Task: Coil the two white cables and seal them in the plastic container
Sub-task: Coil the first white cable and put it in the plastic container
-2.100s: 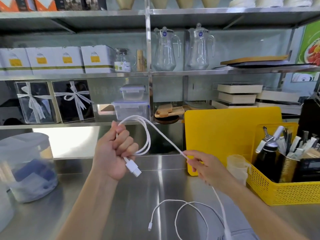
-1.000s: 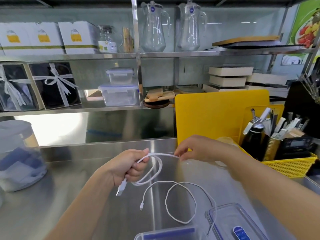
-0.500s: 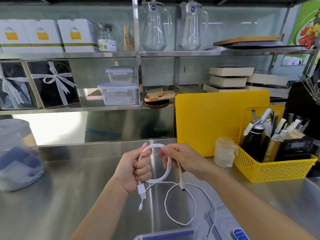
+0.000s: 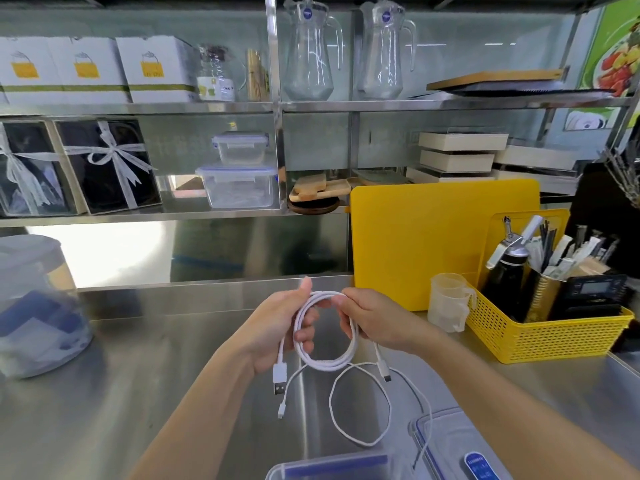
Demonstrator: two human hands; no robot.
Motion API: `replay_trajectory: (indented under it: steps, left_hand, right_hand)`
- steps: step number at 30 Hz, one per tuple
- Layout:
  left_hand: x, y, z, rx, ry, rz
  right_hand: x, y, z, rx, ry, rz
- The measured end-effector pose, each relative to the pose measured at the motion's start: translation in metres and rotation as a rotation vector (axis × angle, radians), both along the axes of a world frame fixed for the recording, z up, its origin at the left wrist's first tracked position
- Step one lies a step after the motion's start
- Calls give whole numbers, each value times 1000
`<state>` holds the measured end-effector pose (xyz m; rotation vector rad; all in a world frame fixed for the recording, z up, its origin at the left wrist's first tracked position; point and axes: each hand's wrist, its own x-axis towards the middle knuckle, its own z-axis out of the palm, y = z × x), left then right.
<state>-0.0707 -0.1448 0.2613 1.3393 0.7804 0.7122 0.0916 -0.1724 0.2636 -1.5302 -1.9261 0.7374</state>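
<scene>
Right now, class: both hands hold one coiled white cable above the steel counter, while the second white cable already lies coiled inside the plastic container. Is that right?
Not quite. The head view shows the second cable lying loose on the counter, not inside the container. The rest holds: the left hand and right hand hold the coiled cable above the counter.

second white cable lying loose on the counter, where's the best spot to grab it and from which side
Probably the small plug end of the loose cable: it lies free on the steel counter, clear of the lid. Come from above and pinch just behind the plug. The flat loop would drag, and both hands, left and right, hold the coiled cable.
</scene>
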Motion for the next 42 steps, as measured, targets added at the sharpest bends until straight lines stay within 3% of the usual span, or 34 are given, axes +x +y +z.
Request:
replay_trajectory:
  steps: [8, 16, 22, 27, 31, 33, 35, 39, 42]
  left_hand:
    - [-5, -2, 3, -11, 84, -140]
    - [6, -12, -2, -215, -178, -95]
    - [12, -9, -9, 66, -14, 222]
    - [15, -4, -19, 366, 159, 406]
    - [20, -6, -22, 339, 123, 419]
    - [22, -8, -21, 261, 83, 405]
    - [23, -10, -19, 150, 3, 382]
    - [19, -14, -19, 1, -92, 356]
    - [20, -18, -16, -88, -145, 333]
  right_hand:
    - [5, -9, 6, -36, -74, 57]
    - [3, -11, 6, 83, -121, 5]
    - [8, -13, 6, 93, -162, -65]
    - [15, -18, 9, -34, 58, -98]
    - [12, -18, 11, -54, 607, -73]
    - [11, -19, 9, -70, 772, -67]
    - [7, -18, 3, 17, 650, -123]
    - [0, -14, -17, 244, 120, -281]
    - [-2, -14, -23, 100, 245, -212]
